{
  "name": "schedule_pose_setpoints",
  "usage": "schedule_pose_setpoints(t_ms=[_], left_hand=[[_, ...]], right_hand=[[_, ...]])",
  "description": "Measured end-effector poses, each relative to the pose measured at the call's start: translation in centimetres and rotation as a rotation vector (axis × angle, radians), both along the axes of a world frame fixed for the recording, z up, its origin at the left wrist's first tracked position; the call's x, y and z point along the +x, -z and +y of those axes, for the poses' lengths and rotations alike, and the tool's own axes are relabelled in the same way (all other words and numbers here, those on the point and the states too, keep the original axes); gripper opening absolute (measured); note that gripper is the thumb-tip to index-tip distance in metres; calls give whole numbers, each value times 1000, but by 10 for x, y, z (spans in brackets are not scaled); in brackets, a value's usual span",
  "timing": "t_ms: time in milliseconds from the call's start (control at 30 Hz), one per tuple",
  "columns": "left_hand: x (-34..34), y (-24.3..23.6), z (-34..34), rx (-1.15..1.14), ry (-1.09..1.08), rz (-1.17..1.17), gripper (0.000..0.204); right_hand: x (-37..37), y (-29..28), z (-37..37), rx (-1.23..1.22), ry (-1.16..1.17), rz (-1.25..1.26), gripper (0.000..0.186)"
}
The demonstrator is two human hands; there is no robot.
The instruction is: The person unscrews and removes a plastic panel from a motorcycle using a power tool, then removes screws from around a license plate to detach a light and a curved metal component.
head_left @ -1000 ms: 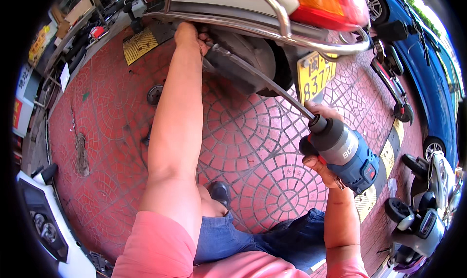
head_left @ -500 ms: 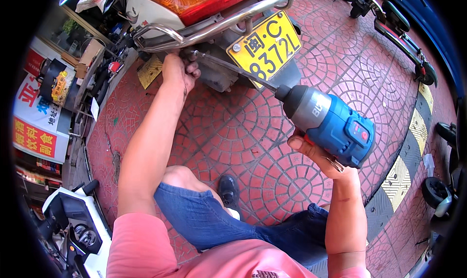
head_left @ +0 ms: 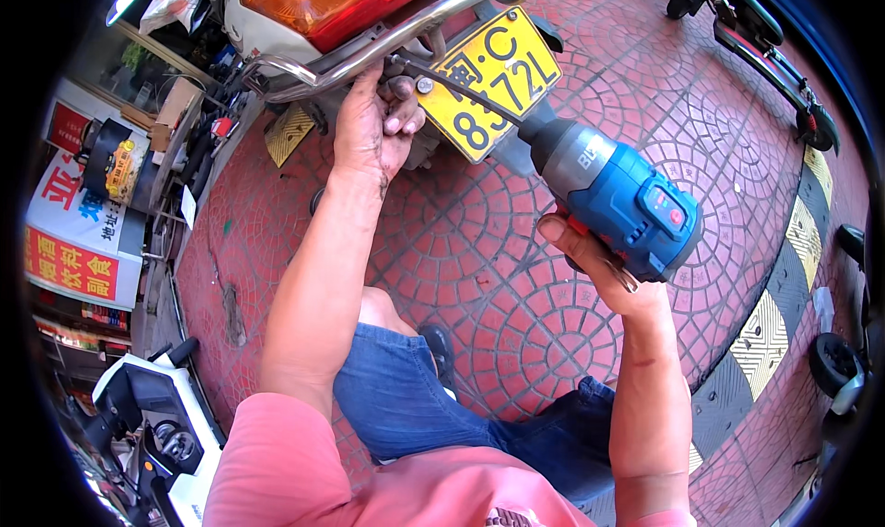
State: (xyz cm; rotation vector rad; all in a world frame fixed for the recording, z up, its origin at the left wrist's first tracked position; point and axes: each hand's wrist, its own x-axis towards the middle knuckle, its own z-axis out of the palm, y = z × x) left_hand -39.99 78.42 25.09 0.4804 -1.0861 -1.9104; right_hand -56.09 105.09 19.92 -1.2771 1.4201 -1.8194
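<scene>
My right hand (head_left: pixel 599 267) is wrapped round the handle of a blue and black cordless impact driver (head_left: pixel 622 204). From its nose a long thin extension bit (head_left: pixel 470 94) runs up and left, passing in front of the yellow licence plate (head_left: pixel 502 80). The bit's tip meets the underside of the chrome rear bar (head_left: pixel 415 29) on a scooter. Right beside that tip is my left hand (head_left: pixel 380 126), its fingers curled and its fingertips partly hidden under the bar; what they pinch, if anything, does not show. Dark grime marks the left fingers.
Above the bar sits the scooter's red and orange tail light (head_left: pixel 323 6). A white scooter (head_left: pixel 161 435) stands at the lower left, near cluttered shop shelves. At the right are a folding electric scooter (head_left: pixel 765 61) and a black and yellow ramp strip (head_left: pixel 761 343). Red patterned paving (head_left: pixel 498 260) lies below.
My left hand has moved right and slightly up along the bar. The bit's tip has shifted up with it, and the impact driver has come slightly left and up.
</scene>
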Motion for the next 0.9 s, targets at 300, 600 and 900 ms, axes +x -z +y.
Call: schedule_pose_setpoints(t_ms=[300,600,900], left_hand=[[-17,4,4,-160,-171,-39,30],[-16,6,4,-106,-201,4,35],[-16,5,6,-115,-192,-9,34]], right_hand=[[9,17,-29,-19,69,87,26],[15,10,-49,-15,85,-107,28],[12,11,-65,-56,37,-152,32]])
